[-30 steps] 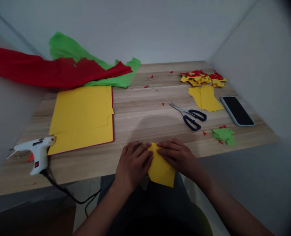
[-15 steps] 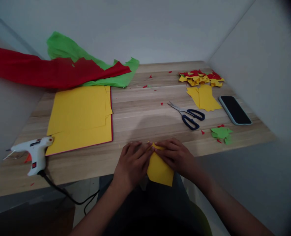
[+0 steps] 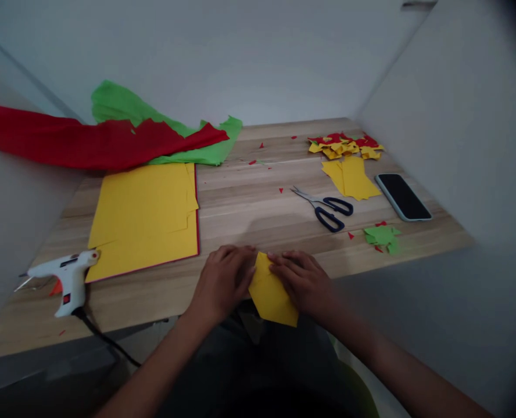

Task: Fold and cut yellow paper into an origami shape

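Note:
A small sheet of yellow paper lies between my hands at the table's front edge, its top end pointed and its lower part over my lap. My left hand has its fingers closed along the paper's left side. On the other side, my right hand grips the paper's right edge, thumb and fingertips near the upper tip. Beyond my right hand rest scissors with dark blue handles, their blades partly apart. Some fingertips are hidden behind the paper.
Yellow sheets lie at left beneath red paper and green paper. A white glue gun sits front left. At right are yellow pieces, red-and-yellow cutouts, a phone and green scraps.
My hands have moved slightly apart, and the paper's pointed top now shows between them. The whole view has shifted a little.

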`<state>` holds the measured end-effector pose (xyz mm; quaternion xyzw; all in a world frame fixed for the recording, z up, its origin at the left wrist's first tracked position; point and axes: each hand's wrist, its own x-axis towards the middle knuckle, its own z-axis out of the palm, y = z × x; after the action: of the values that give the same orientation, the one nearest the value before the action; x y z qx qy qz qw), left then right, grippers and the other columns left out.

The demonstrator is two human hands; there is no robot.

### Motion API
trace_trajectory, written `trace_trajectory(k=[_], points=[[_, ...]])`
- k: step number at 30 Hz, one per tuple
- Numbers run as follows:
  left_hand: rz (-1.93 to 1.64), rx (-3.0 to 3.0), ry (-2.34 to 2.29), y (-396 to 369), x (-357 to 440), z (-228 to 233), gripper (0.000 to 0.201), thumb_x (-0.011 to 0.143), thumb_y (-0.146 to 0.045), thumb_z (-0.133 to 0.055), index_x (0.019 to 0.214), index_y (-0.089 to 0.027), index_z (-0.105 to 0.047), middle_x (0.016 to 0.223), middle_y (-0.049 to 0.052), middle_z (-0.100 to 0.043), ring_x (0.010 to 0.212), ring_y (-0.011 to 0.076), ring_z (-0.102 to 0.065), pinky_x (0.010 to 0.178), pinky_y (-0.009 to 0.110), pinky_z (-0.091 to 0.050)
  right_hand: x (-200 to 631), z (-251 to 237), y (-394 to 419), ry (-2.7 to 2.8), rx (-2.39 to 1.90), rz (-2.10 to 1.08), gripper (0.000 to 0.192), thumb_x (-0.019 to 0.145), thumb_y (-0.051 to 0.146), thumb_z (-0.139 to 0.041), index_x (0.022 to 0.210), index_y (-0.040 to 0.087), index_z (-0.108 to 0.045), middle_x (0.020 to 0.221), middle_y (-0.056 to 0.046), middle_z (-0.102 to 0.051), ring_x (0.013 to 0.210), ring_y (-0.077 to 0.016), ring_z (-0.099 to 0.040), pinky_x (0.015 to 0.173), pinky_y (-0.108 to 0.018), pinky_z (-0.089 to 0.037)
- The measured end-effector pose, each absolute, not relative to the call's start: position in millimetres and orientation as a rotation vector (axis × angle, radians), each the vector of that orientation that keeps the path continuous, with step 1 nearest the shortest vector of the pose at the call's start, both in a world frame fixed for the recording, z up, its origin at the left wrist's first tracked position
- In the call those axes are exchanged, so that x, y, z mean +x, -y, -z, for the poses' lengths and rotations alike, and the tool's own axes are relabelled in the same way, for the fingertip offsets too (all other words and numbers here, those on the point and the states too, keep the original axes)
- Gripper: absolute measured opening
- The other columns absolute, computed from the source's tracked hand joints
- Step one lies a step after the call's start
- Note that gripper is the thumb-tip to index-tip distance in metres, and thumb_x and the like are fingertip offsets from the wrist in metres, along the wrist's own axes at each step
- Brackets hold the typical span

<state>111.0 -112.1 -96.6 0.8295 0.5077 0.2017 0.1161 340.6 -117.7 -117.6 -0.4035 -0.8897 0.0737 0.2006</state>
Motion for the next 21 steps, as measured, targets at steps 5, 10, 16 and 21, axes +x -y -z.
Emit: trace_trajectory(k=[5,10,16,21], points=[[-0.453,2.613,-1.32,107.6,111.8,95.4,0.036,0.096,-0.029,-0.055,0.131,-0.026,-0.059,0.138,-0.002,-0.063,0.125,0.0254,-0.051,0.103,0.046,-0.039,340.3,113.1,116.5,2.493,-1.144,-0.191,0.034,0.092,0.013,-0.06,0.124,0.022,-0.063,0.137,0.001,-0.064,0.119,-0.0274,-0.054,0.101,-0.044,-0.043],[-0.417,2.612,-1.39,115.3,117.0,98.4,0.033,0.095,-0.028,-0.053,0.128,-0.027,-0.061,0.142,-0.004,-0.06,0.126,0.0265,-0.051,0.103,0.047,-0.038,350.7,110.7,128.4,2.452,-1.258,-0.134,0.029,0.098,0.022,-0.052,0.126,0.022,-0.062,0.137,0.0,-0.064,0.121,-0.0287,-0.053,0.103,-0.047,-0.04],[-0.416,2.59,-1.425,116.7,116.2,98.7,0.036,0.096,-0.028,-0.051,0.131,-0.028,-0.06,0.145,-0.004,-0.057,0.13,0.0278,-0.048,0.106,0.048,-0.036,371.1,109.9,132.1,2.346,-1.366,-0.239,0.029,0.098,0.026,-0.053,0.125,0.024,-0.061,0.133,-0.002,-0.066,0.119,-0.0268,-0.054,0.103,-0.045,-0.041],[-0.454,2.551,-1.505,115.2,117.0,98.2,0.039,0.097,-0.031,-0.05,0.135,-0.029,-0.058,0.145,-0.001,-0.057,0.134,0.0284,-0.045,0.107,0.049,-0.035,350.1,105.8,114.0,2.14,-1.569,-0.145,0.032,0.097,0.023,-0.049,0.124,0.018,-0.065,0.13,-0.008,-0.068,0.113,-0.0292,-0.056,0.1,-0.047,-0.044]])
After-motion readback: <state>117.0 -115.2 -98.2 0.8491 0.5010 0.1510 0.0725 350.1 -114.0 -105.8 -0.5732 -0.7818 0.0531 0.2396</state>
